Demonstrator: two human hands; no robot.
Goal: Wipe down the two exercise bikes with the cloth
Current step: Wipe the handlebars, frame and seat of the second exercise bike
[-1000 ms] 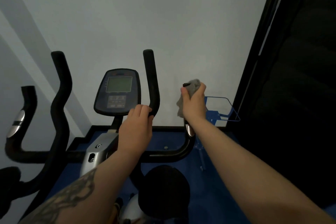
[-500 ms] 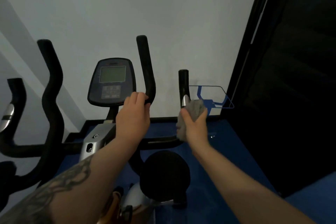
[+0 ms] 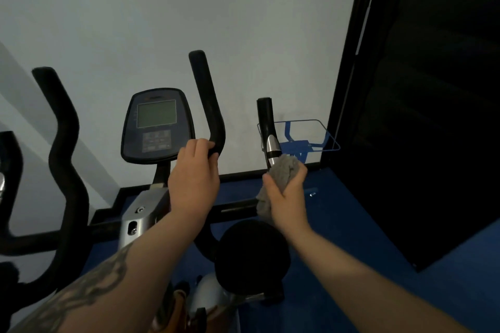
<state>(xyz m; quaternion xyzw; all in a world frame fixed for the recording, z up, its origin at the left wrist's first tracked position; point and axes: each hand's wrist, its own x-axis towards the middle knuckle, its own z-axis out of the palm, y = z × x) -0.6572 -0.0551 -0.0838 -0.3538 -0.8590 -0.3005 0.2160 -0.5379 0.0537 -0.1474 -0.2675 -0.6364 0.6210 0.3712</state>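
An exercise bike [image 3: 140, 213] with black handlebars and a grey console [image 3: 157, 127] stands in front of me. My left hand [image 3: 193, 181] grips the inner right handlebar upright [image 3: 208, 100] near its lower bend. My right hand [image 3: 286, 197] holds a grey cloth [image 3: 284, 170] wrapped round the base of the outer right grip [image 3: 266, 121], just below its silver sensor [image 3: 272, 147]. The black seat [image 3: 253, 254] sits below my hands. A black handlebar curve at the far left [image 3: 10, 167] is cut off by the frame edge.
A white wall rises behind the bike. A dark panel or doorway [image 3: 422, 116] fills the right side. Blue flooring [image 3: 338, 265] runs under the bike, and a blue wire-frame shape [image 3: 311, 140] lies by the wall's base.
My right hand slid the cloth down the outer right grip from its top to its base, uncovering the grip and silver sensor. My left hand kept its hold.
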